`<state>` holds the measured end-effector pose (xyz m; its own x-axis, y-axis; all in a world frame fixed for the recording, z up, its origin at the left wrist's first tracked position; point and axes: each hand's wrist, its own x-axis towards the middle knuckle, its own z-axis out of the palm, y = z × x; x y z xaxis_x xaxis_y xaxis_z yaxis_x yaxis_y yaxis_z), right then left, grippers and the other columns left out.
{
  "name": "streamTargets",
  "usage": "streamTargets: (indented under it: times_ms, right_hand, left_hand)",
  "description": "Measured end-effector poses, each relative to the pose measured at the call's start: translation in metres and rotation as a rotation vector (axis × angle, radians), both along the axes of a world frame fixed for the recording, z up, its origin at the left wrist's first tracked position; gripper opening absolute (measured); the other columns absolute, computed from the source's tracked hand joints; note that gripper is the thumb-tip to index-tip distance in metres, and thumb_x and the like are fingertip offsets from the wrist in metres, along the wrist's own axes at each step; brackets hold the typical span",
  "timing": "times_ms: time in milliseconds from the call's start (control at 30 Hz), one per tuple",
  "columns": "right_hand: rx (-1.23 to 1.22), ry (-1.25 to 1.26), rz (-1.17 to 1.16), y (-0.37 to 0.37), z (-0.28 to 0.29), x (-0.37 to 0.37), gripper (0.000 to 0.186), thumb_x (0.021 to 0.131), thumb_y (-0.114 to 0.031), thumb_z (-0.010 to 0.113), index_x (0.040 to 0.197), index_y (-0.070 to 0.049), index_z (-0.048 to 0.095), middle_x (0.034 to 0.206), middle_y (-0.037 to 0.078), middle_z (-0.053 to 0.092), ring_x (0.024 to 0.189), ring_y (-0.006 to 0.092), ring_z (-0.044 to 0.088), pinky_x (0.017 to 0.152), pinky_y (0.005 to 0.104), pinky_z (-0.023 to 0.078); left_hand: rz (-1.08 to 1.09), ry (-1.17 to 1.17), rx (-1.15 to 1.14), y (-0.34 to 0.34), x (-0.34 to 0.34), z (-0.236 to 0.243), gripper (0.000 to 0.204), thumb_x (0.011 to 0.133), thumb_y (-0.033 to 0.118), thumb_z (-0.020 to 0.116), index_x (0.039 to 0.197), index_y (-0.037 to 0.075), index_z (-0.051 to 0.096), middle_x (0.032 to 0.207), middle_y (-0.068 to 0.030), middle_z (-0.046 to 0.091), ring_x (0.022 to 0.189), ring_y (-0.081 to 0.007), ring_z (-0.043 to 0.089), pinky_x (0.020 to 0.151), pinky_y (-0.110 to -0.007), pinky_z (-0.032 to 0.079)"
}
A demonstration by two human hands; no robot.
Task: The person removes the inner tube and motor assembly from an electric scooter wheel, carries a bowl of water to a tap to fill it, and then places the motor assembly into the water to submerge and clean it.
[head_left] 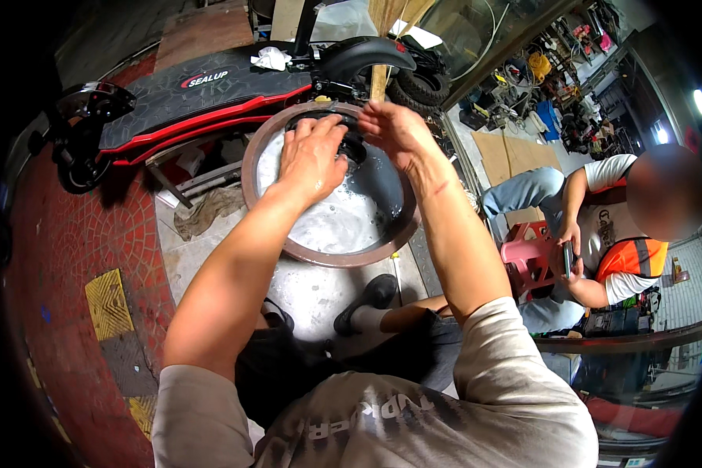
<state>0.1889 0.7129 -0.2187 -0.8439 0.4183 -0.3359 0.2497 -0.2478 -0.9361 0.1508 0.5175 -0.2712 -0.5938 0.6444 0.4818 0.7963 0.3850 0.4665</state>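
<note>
At the basin's (331,258) far side, a black curved object (356,147) lies between the loosely spread left hand (312,158) and half-curled right hand (398,134).

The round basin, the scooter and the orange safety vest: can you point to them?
Round basin (351,259), head view: its brown rim.
Scooter (203,105), head view: its dark deck.
Orange safety vest (618,262), head view: its front.

Black ring (356,147) part-hidden by hands (313,156), blurred head (668,193)
</note>
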Motion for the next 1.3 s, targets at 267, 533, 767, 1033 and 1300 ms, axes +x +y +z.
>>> streamTargets:
  times_ms: [267, 533, 767, 1033, 1300]
  right_hand:
    - [-0.046, -0.186, -0.387, 0.021, -0.081, 0.031, 0.018, 0.099, -0.030, 0.067, 0.113, -0.019, 0.067, 0.093, 0.005, 0.063, 0.074, 0.0174, 0.058, 0.065, 0.0360, 0.052]
    - [0.334, 0.202, 0.152, -0.021, -0.001, 0.005, 0.030, 0.094, -0.009, 0.053, 0.116, 0.002, 0.072, 0.113, 0.016, 0.075, 0.105, 0.0268, 0.071, 0.092, 0.0362, 0.055]
    - [1.583, 0.358, 0.460, -0.062, -0.013, -0.001, 0.041, 0.087, -0.015, 0.056, 0.123, -0.002, 0.071, 0.127, 0.017, 0.069, 0.122, 0.0377, 0.055, 0.107, 0.0481, 0.043]
    - [1.178, 0.372, -0.089, -0.023, -0.058, 0.015, 0.025, 0.095, -0.018, 0.062, 0.107, -0.001, 0.075, 0.107, 0.020, 0.073, 0.106, 0.0385, 0.068, 0.096, 0.0443, 0.052]
    - [0.575, -0.199, -0.174, 0.061, -0.136, 0.024, 0.037, 0.094, -0.023, 0.063, 0.118, 0.003, 0.074, 0.108, 0.018, 0.077, 0.103, 0.0312, 0.071, 0.092, 0.0407, 0.052]
  left_hand:
    - [-0.013, 0.088, 0.045, 0.011, 0.005, -0.001, 0.054, 0.080, 0.014, 0.075, 0.132, 0.002, 0.064, 0.146, -0.0152, 0.054, 0.139, -0.0354, 0.045, 0.116, -0.049, 0.036]
    - [0.221, -0.094, 0.025, 0.010, -0.008, 0.001, 0.056, 0.083, 0.019, 0.076, 0.132, -0.002, 0.058, 0.133, -0.0203, 0.056, 0.127, -0.0405, 0.052, 0.110, -0.048, 0.044]
    - [0.343, -0.240, 0.006, 0.001, -0.027, -0.016, 0.044, 0.086, 0.018, 0.074, 0.120, -0.004, 0.057, 0.128, -0.0281, 0.055, 0.121, -0.0463, 0.057, 0.100, -0.053, 0.049]
    - [0.265, -0.221, 0.064, -0.007, -0.031, -0.010, 0.037, 0.086, 0.027, 0.080, 0.108, 0.003, 0.062, 0.110, -0.0179, 0.067, 0.104, -0.0405, 0.065, 0.089, -0.050, 0.051]
    - [0.260, -0.349, 0.008, -0.010, -0.031, 0.003, 0.041, 0.090, 0.034, 0.077, 0.114, 0.003, 0.064, 0.117, -0.0183, 0.069, 0.111, -0.0373, 0.067, 0.094, -0.045, 0.052]
